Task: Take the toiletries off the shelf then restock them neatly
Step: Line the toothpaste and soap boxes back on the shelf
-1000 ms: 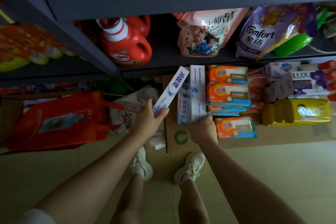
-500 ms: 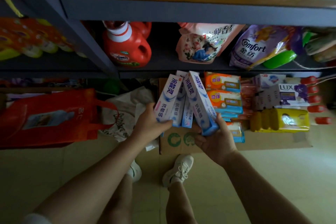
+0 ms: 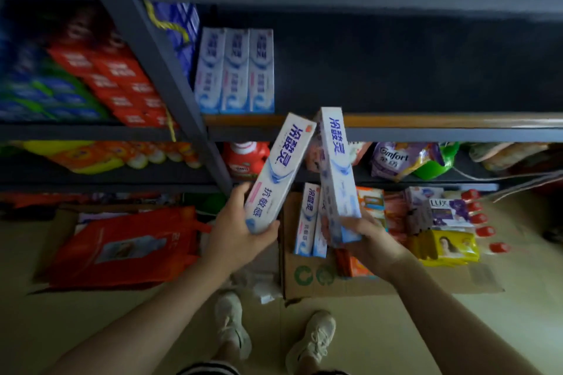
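We've lifted both boxes off the cardboard (image 3: 307, 278): left hand (image 3: 236, 237) clamps one box (image 3: 278, 172), right hand (image 3: 370, 242) another (image 3: 336, 173), now below the shelf (image 3: 426, 121) row (image 3: 234, 70). Restock next.

The person's forearms are bare, with no sleeve, watch or ring showing on the left hand (image 3: 236, 240) or the right hand (image 3: 370, 245). The legs are bare too. Pale off-white lace-up sneakers (image 3: 233, 324) cover both feet. Striped black-and-white shorts (image 3: 210, 369) show at the bottom edge.
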